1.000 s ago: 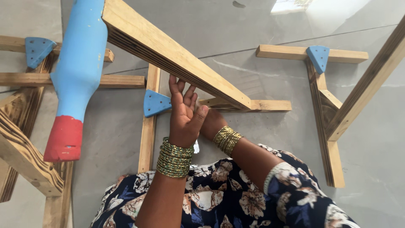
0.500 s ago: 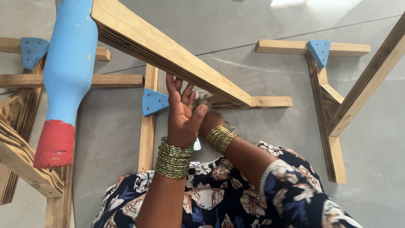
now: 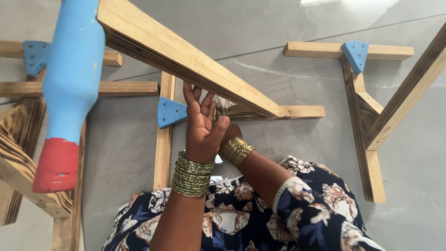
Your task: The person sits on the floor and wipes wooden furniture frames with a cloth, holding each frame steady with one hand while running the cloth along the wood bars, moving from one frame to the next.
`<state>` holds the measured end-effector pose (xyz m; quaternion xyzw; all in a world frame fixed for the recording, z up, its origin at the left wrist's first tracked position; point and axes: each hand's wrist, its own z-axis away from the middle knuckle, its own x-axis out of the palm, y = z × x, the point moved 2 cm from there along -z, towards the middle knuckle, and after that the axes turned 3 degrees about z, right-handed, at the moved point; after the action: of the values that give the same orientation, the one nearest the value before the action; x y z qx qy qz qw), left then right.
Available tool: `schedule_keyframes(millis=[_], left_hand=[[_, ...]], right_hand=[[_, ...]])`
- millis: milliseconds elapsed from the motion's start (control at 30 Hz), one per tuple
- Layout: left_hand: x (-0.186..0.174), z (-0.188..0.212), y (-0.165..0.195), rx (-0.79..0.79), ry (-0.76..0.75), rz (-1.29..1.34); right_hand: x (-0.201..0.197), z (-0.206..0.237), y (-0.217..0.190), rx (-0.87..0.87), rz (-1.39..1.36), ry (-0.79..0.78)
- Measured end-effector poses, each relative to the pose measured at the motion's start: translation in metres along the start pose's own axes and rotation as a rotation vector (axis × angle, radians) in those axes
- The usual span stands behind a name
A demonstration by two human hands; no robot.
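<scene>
Reaching up, your left hand (image 3: 202, 125) touches the slanted wooden beam (image 3: 186, 58) with fingers spread; your right hand (image 3: 228, 130) is mostly hidden, can't tell its grip.

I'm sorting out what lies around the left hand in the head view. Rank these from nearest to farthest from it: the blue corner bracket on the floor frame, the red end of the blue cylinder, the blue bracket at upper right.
1. Blue corner bracket, just left of the left hand.
2. Red end, far left.
3. Upper-right blue bracket, far right.
</scene>
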<state>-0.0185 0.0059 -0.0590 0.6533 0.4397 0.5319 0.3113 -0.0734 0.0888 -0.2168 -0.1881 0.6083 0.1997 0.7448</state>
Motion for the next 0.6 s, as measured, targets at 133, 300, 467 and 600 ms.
schedule_keyframes(millis=[133,300,467,600], left_hand=[[0.003,0.001,0.003,0.013,-0.005,0.003],[0.002,0.004,0.000,0.010,-0.020,0.010],[0.002,0.005,-0.001,0.026,-0.041,0.062],[0.000,0.002,0.000,0.003,-0.038,0.022]], right_hand=[[-0.041,0.047,0.000,0.091,-0.222,-0.321],[-0.069,0.072,-0.009,0.101,-0.305,-0.031],[-0.048,0.044,0.000,0.080,-0.244,0.081],[-0.029,0.020,0.004,-0.174,-0.162,0.406]])
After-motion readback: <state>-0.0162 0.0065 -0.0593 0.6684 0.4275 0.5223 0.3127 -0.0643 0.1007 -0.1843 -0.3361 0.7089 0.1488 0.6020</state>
